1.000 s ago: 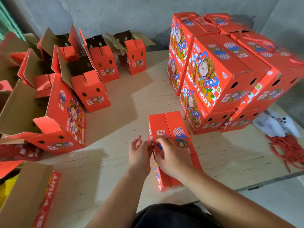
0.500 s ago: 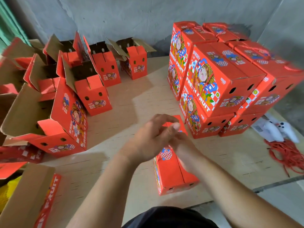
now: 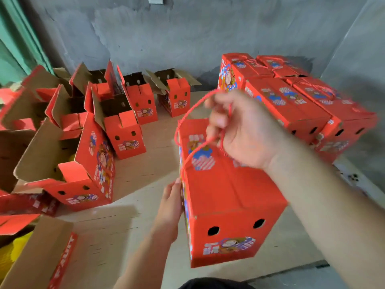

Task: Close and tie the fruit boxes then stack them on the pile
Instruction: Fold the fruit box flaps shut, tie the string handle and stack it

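Several open boxes were seen at the left of the desk, their brown flaps raised, some upright and one large one tipped on its side with its printed face turned toward the middle. At the lower left corner a brown carton with red lettering was partly cut off by the frame edge.

Nearer the middle, the left hand was laid flat against the left side of the closed box, fingers together and pointing up along its edge. The closed box was held tilted, its end face with two round holes turned toward the camera; whether its bottom touched the desk could not be told. A red cord was looped up from the box's left edge and over its top.

To the right, the right hand was held above the box with the cord pinched and wrapped among its curled fingers; the hand was blurred.

Behind it, at the far right, the pile of closed, tied boxes was stacked against the grey wall.
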The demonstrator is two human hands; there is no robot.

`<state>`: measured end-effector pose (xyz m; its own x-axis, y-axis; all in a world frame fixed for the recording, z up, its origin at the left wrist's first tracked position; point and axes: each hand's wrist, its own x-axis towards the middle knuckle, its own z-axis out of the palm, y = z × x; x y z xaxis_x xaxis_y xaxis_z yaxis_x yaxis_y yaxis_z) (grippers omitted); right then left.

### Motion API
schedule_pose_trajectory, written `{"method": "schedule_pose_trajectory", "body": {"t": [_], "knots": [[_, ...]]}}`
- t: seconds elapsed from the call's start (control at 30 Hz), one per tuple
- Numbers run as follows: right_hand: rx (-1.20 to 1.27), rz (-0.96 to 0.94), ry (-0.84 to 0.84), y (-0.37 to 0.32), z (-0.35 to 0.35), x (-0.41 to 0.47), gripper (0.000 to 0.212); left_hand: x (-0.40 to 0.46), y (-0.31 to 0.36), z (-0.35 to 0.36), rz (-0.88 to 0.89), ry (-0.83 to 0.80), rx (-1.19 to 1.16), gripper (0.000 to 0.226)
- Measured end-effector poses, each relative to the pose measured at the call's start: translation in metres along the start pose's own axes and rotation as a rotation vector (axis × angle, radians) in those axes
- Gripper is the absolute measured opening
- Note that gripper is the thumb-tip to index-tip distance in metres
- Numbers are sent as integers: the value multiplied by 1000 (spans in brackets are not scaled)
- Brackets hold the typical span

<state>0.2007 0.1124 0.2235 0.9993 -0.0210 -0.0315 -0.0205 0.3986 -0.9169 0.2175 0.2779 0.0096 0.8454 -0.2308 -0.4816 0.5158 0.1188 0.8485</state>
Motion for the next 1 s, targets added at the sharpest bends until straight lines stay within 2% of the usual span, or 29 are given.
{"method": "schedule_pose_trajectory", "body": {"t": [0.13, 0.2, 0.33, 0.43, 0.5, 0.63, 0.73, 0.87, 0.93, 1.0], "knots": [[-212, 139, 162, 46, 1, 4, 21, 2, -38, -9, -386, -62, -29, 42], [-302, 209, 222, 59, -3, 3, 31, 2, -54, -10, -433, -56, -11, 51], [-363, 155, 184, 43, -7, 6, 30, 2, -60, -6, -392, -40, 33, 67], [-364, 55, 151, 0, -10, 14, 29, 4, -44, 11, -380, -116, -46, 77], [-410, 4, 121, -26, -16, 20, 31, 5, -35, 24, -327, -174, -115, 78], [-523, -60, 111, -47, -37, 25, 33, 9, -28, 46, -239, -186, -49, 67], [-564, -11, 180, -22, -60, 27, 28, 8, -35, 60, -140, -246, 26, 56], [-729, 126, 354, 36, -95, 33, 26, 4, -51, 78, -46, -318, 38, 44], [-794, 140, 390, 64, -114, 30, 25, 13, -70, 92, 27, -252, 137, 44], [-877, 90, 350, 87, -133, 19, 25, 22, -88, 104, 72, -147, 190, 46]]}}
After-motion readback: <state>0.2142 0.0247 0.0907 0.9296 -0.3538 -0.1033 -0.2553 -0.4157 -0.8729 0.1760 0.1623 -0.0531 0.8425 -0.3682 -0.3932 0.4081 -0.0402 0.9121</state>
